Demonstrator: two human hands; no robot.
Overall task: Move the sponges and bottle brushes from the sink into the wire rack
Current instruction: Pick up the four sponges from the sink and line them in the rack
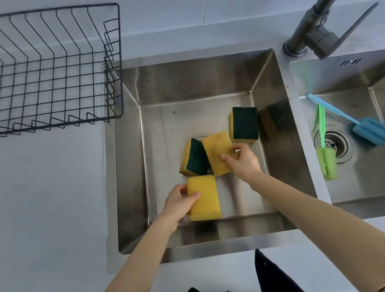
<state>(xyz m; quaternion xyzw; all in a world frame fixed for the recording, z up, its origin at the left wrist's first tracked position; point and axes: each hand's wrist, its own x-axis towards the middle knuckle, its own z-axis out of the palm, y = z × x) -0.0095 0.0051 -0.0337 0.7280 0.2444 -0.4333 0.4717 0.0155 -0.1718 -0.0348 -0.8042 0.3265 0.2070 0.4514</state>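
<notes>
Reaching into the left sink basin (264, 80), the person grips two sponges. The left hand (179, 204) has its fingers wrapped around a yellow sponge (204, 197) near the front wall. The right hand (242, 162) pinches another sponge (217, 153), yellow side up, at the basin's middle. Two more sponges lie there: one tilted (193, 158) just beside it, one (244, 124) farther back. A green brush (325, 148) and a blue brush (368, 128) lie in the right basin. The wire rack (33, 74) stands on the counter at left.
</notes>
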